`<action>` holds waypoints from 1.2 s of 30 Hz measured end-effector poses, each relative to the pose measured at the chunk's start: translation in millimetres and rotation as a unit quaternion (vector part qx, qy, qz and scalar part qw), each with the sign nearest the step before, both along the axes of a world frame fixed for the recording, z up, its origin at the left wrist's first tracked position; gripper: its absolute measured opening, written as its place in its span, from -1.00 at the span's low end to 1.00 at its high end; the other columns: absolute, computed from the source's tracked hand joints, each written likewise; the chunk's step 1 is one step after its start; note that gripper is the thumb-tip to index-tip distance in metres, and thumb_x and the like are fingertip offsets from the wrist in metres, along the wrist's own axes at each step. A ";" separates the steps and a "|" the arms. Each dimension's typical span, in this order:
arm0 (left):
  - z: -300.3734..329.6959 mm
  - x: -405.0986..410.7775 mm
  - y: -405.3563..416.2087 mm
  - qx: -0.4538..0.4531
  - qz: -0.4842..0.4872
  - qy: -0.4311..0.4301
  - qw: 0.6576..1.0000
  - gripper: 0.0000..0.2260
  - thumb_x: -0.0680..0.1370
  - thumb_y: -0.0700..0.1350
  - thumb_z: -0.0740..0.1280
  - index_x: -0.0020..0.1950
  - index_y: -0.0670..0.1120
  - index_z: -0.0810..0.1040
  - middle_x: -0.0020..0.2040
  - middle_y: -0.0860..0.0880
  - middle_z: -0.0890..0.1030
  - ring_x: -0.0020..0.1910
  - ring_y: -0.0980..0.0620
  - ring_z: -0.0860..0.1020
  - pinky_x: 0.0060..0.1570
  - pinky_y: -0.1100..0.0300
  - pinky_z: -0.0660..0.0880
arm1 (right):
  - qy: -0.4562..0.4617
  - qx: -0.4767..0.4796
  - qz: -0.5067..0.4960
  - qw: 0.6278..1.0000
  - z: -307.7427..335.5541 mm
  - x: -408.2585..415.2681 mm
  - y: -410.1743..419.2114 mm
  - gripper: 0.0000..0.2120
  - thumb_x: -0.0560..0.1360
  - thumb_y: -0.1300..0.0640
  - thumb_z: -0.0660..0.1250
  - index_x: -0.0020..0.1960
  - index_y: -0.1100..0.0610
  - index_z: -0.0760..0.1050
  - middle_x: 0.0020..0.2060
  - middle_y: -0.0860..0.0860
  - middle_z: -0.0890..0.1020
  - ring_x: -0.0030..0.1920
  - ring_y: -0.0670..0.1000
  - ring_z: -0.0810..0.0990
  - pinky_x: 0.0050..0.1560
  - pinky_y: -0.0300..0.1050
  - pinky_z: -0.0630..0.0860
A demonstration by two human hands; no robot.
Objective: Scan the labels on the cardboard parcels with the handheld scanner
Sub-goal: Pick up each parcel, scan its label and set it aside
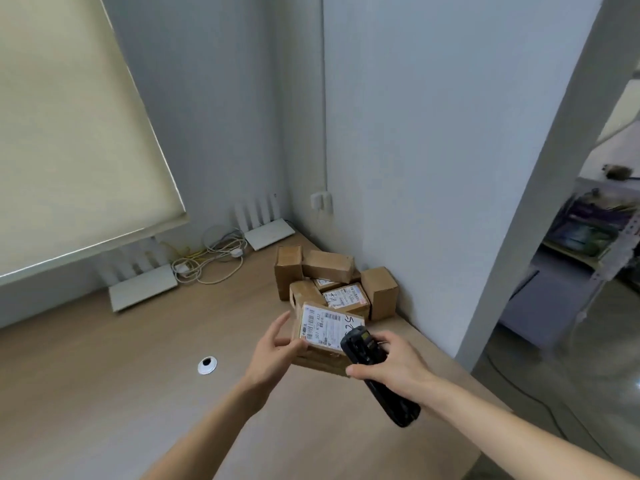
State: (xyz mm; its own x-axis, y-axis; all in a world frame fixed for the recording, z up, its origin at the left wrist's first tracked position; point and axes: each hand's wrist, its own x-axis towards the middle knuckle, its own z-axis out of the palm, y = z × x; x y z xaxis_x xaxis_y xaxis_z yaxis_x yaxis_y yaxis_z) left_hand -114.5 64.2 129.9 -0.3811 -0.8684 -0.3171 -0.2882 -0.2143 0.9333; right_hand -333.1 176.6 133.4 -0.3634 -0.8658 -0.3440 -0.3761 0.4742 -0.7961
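Head view, one frame. Right hand (391,367) is wrapped closed around the black handheld scanner (375,370), thumb along its near side, fingers curled over the far side; scanner head is tipped forward and down toward the nearest parcel (322,344), its tip overlapping the right end of that parcel's white label (325,325). Judgement: held angled so the scan window faces the barcode.

Left hand (273,351) is open, fingers spread, thumb up; fingertips touch the left edge of the nearest parcel. It grips nothing fully. Judgement: it steadies or turns the box so the label stays face-up toward the scanner.

Nearest parcel sits on the wooden desk (121,375), at the front of the pile of cardboard parcels (332,275) heaped in the corner against the wall. Two parcels behind show labels upward; the others show plain cardboard, so their labels are likely on hidden faces and would need turning.

Routers and cables lie well apart to the left, clear of the work
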 end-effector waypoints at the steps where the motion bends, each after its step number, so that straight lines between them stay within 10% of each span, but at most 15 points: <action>1: 14.5 17.8 7.6 -0.005 -0.010 0.007 1.000 -0.48 0.48 -0.01 0.48 0.39 0.26 0.40 0.04 -0.01 0.73 0.04 0.06 0.67 0.05 0.16 0.52 | 0.006 -0.007 0.011 1.000 14.0 13.3 4.3 -0.06 -0.03 -0.37 0.64 0.29 -0.16 0.46 0.12 -0.20 0.62 0.14 -0.11 0.62 0.22 -0.07 0.56; 9: 117.3 139.6 53.2 -0.080 0.002 0.018 0.997 -0.48 0.48 0.13 0.50 0.41 0.29 0.44 0.05 -0.01 0.73 -0.08 0.15 0.66 -0.07 0.21 0.54 | 0.063 -0.034 0.158 0.985 117.5 104.2 11.2 -0.09 -0.02 -0.33 0.67 0.26 -0.14 0.46 0.12 -0.15 0.61 0.15 -0.09 0.62 0.21 -0.11 0.54; 18: 186.2 231.5 74.6 -0.180 0.122 -0.081 0.973 -0.52 0.42 0.15 0.47 0.33 0.32 0.54 0.21 0.01 0.65 0.18 0.06 0.60 0.25 0.02 0.53 | 0.248 -0.089 0.261 0.929 208.5 166.6 -14.0 -0.19 0.01 -0.32 0.59 0.25 -0.17 0.58 0.01 -0.19 0.68 0.05 -0.09 0.65 0.06 -0.10 0.61; 36: 208.2 287.1 101.5 -0.195 0.217 -0.118 0.949 -0.52 0.38 0.20 0.41 0.31 0.33 0.54 0.14 -0.02 0.66 0.13 0.03 0.61 0.23 0.05 0.52 | 0.405 -0.137 0.315 0.847 236.5 229.9 -31.6 -0.26 0.07 -0.30 0.60 0.24 -0.21 0.61 0.03 -0.15 0.68 0.12 0.01 0.64 -0.13 -0.13 0.38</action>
State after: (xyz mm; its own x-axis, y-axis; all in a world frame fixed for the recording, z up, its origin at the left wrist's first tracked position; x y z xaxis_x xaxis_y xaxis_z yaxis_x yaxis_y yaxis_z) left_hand 172.6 165.7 338.1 0.0803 -0.9964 0.0290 -0.4625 -0.0114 0.8865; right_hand -103.2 145.0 369.8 0.1797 -0.9828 0.0418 -0.9614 -0.1845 -0.2042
